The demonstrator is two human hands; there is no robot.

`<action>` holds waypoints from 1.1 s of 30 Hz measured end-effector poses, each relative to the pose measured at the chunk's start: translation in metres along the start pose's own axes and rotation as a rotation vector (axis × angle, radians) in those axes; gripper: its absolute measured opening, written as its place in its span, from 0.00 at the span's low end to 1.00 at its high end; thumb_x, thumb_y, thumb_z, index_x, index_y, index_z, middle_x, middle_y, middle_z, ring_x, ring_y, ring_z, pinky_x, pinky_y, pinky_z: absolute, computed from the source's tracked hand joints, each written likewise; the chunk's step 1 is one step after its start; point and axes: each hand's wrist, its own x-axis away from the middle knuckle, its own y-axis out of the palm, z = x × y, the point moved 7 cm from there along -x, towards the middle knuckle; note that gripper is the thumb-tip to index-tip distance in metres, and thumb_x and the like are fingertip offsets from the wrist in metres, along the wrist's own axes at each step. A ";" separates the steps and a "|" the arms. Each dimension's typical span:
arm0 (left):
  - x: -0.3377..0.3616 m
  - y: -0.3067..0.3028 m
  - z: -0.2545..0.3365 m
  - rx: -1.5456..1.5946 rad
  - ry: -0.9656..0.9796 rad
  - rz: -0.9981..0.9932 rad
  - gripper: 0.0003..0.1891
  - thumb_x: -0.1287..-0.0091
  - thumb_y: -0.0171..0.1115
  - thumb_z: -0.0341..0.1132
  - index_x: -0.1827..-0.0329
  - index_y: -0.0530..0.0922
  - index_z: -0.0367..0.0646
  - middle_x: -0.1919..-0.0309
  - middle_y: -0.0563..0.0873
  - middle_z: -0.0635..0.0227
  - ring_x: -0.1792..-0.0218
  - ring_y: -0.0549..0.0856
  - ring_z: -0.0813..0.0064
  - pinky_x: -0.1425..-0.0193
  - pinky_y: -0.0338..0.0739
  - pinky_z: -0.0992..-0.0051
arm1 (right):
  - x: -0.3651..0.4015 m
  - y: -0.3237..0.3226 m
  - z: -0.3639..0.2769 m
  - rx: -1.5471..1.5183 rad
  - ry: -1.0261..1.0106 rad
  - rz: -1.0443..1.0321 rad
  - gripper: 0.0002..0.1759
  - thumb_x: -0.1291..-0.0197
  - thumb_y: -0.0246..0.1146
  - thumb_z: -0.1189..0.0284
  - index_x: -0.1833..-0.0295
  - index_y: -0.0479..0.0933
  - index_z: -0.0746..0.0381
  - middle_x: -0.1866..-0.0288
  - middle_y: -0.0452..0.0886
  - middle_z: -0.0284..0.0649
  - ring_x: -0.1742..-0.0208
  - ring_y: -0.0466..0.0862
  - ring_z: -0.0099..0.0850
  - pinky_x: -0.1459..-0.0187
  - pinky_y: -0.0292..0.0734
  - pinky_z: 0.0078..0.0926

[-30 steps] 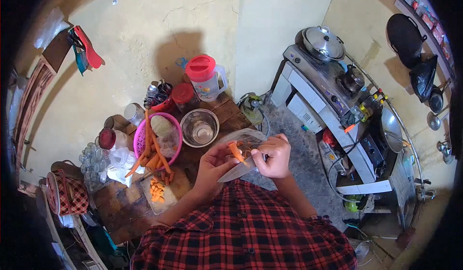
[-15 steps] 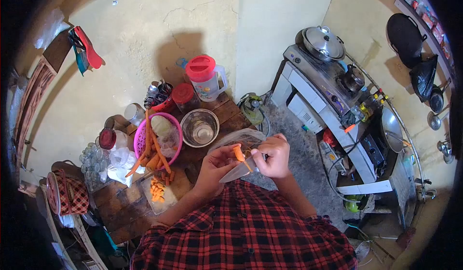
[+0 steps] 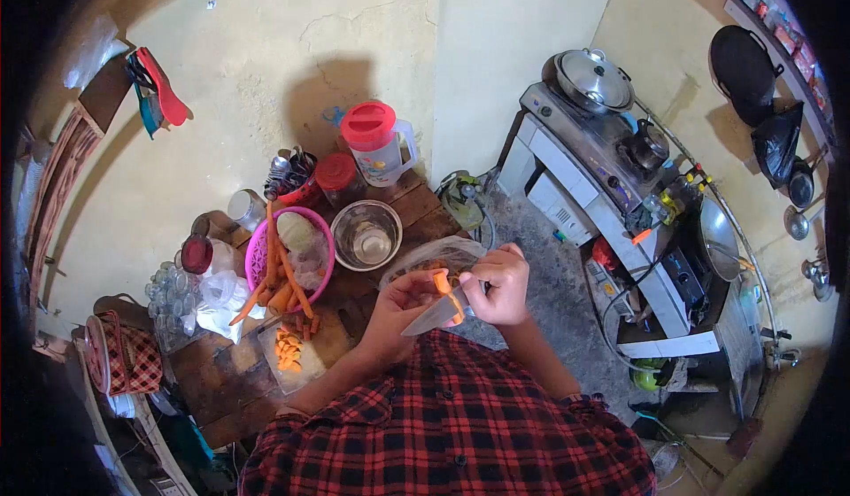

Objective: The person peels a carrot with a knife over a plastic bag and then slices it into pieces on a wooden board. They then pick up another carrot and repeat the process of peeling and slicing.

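Clamps left hand (image 3: pixel 394 306) fingers on carrot piece (image 3: pixel 440 282); clamps right hand (image 3: pixel 500 285) fingers on knife (image 3: pixel 429 317); lays blade against carrot piece, above plastic bag (image 3: pixel 434 252).

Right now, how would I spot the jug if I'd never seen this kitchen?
Find the wooden table against the yellow wall. The jug stands at its far end, nearest the stove. It is the tallest thing there: clear, with a red lid and a handle.

carrot (image 3: pixel 440 282) against knife (image 3: pixel 429 319), bowl (image 3: pixel 367 235) on table (image 3: pixel 427 205)
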 end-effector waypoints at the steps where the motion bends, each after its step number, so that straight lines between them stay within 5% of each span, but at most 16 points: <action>1: -0.001 -0.001 -0.001 0.001 0.000 0.000 0.21 0.42 0.64 0.23 0.44 0.72 0.39 0.52 0.80 0.63 0.53 0.82 0.72 0.51 0.80 0.73 | -0.001 0.001 -0.002 -0.003 -0.011 -0.001 0.17 0.59 0.63 0.68 0.92 0.66 0.58 0.91 0.66 0.34 0.84 0.70 0.34 0.75 0.57 0.32; 25: -0.003 0.000 -0.005 -0.056 -0.071 0.011 0.26 0.48 0.66 0.16 0.45 0.71 0.41 0.53 0.80 0.67 0.53 0.82 0.74 0.50 0.81 0.71 | -0.012 0.016 0.007 -0.015 0.002 -0.007 0.15 0.56 0.63 0.67 0.90 0.71 0.57 0.91 0.69 0.35 0.85 0.71 0.35 0.76 0.59 0.33; 33: -0.007 -0.010 -0.005 -0.071 -0.085 0.150 0.22 0.42 0.65 0.26 0.44 0.70 0.38 0.51 0.78 0.65 0.49 0.79 0.71 0.50 0.82 0.69 | -0.014 0.033 0.015 -0.026 -0.021 -0.050 0.16 0.55 0.63 0.66 0.90 0.73 0.57 0.90 0.70 0.36 0.85 0.73 0.36 0.75 0.61 0.34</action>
